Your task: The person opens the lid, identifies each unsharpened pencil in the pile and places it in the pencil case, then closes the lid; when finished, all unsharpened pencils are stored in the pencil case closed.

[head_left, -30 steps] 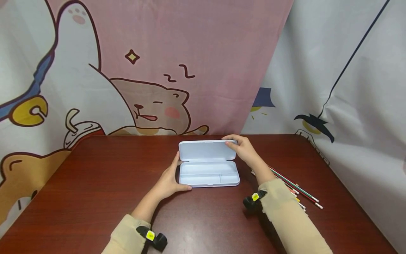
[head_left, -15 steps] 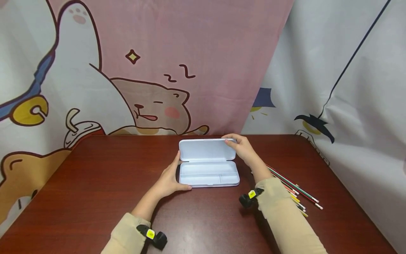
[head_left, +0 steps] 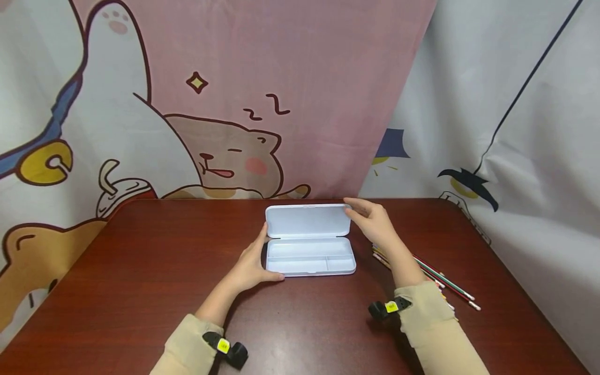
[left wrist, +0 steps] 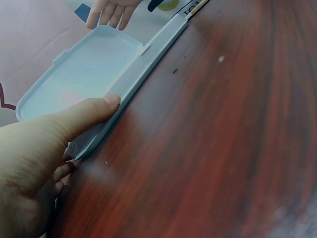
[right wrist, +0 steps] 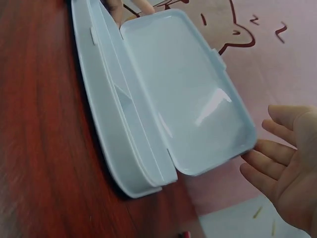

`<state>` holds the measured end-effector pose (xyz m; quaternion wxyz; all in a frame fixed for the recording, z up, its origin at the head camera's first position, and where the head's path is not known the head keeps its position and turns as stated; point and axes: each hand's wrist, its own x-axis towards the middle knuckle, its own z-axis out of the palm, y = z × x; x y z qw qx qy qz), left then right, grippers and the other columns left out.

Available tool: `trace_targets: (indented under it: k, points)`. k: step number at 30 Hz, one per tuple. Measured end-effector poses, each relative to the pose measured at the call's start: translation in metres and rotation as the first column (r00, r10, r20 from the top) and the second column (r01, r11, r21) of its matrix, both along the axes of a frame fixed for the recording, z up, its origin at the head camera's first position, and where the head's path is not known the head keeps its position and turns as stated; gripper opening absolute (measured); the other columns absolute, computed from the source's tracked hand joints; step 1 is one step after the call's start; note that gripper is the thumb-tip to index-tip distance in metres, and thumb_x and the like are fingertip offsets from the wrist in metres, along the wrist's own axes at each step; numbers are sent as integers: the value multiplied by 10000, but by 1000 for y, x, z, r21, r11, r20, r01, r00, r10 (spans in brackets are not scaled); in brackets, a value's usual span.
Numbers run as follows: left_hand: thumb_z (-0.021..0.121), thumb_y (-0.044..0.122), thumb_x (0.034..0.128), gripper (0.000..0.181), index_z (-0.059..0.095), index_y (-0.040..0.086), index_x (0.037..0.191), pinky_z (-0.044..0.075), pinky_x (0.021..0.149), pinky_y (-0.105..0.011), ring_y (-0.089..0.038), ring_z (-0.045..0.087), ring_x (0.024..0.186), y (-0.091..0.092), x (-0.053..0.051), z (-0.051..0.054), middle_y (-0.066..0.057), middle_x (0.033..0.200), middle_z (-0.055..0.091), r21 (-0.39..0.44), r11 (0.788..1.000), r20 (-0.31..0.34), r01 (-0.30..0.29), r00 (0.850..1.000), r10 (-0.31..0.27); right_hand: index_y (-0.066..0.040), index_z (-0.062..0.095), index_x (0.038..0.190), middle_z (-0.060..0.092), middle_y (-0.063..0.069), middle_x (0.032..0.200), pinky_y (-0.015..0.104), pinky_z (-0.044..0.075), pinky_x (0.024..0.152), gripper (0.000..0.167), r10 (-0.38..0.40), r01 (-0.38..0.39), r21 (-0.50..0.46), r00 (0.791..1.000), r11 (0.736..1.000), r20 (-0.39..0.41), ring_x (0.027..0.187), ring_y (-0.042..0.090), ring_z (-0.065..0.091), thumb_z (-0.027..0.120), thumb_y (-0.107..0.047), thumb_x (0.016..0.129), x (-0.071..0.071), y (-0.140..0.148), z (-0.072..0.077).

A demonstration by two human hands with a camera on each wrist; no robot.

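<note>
Pencil case (head_left: pixel 309 246) lies open near the middle of the table (head_left: pixel 290 323), and I watch it from far. At left, the left hand (head_left: pixel 248 268) grasps its end between thumb and fingers; if this hold loosens, I think the case could slide. The lid (head_left: pixel 307 221) could swing, because the right hand (head_left: pixel 375 224), released with loose fingers, is only at its corner; contact I cannot tell surely. Further right, the sleeve (head_left: pixel 436 323) could brush the pencils (head_left: pixel 445 279) and roll them.

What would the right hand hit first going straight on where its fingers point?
Likely the open lid of the pencil case, at its upper right corner; the fingers of the right hand lie right by it, contact unclear.
</note>
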<state>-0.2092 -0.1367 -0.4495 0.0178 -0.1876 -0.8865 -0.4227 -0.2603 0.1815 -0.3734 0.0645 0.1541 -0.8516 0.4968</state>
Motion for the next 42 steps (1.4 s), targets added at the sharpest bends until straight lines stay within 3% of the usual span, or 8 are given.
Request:
trace_targets:
  k: [5, 9, 14, 22, 32, 42]
  points:
    - [934, 253, 588, 1344, 3, 135, 1550, 255, 1065, -499, -289, 342, 1321, 0, 0, 0, -109, 1396, 468, 0, 1000, -3, -5, 1000, 5, -11, 581, 1299, 622, 189, 1204, 321, 507, 801, 408, -32, 31, -19, 999, 999, -41, 1086, 297, 600, 621, -212, 947, 20, 12, 2]
    - [934, 252, 586, 1344, 6, 136, 1550, 259, 1061, -502, -291, 353, 1312, 0, 0, 0, -99, 1386, 476, 3, 1000, 0, -9, 1000, 9, -25, 616, 1250, 661, 151, 1133, 176, 479, 772, 366, -61, 61, 3, 994, 998, -89, 1016, 255, 634, 636, -216, 938, 35, 20, 0]
    - [933, 263, 589, 1339, 10, 136, 1550, 261, 1056, -511, -301, 361, 1304, 1, 0, 0, -96, 1379, 479, 0, 1000, 4, -11, 1000, 11, -75, 663, 1179, 694, 77, 1028, 178, 480, 730, 290, -96, 107, 56, 981, 993, -168, 878, 165, 652, 664, -205, 920, 52, 34, -4]
    - [931, 258, 594, 1330, 15, 122, 1549, 268, 1054, -507, -302, 367, 1299, 1, 1, 2, -107, 1379, 475, -4, 1000, -2, -9, 1000, 9, -91, 689, 1114, 695, 22, 922, 158, 457, 688, 266, -114, 157, 150, 959, 976, -260, 808, 64, 617, 733, -119, 854, 75, 57, -15]
    - [933, 253, 590, 1326, 29, 97, 1547, 285, 1045, -501, -299, 384, 1289, 1, 2, 2, -100, 1370, 490, 1, 1000, -21, -11, 1000, 11, -68, 689, 1113, 687, 35, 907, 261, 487, 628, 323, -102, 164, 283, 970, 945, -221, 760, 102, 601, 777, -104, 804, 101, 82, -24]
    - [929, 263, 596, 1333, 8, 123, 1549, 270, 1053, -508, -300, 361, 1308, 1, 3, 1, -95, 1397, 472, -8, 1000, 0, -19, 1000, 19, -59, 694, 1089, 670, -17, 846, 290, 496, 642, 339, -92, 127, 374, 990, 919, -109, 755, 132, 610, 801, -127, 774, 105, 101, -38]
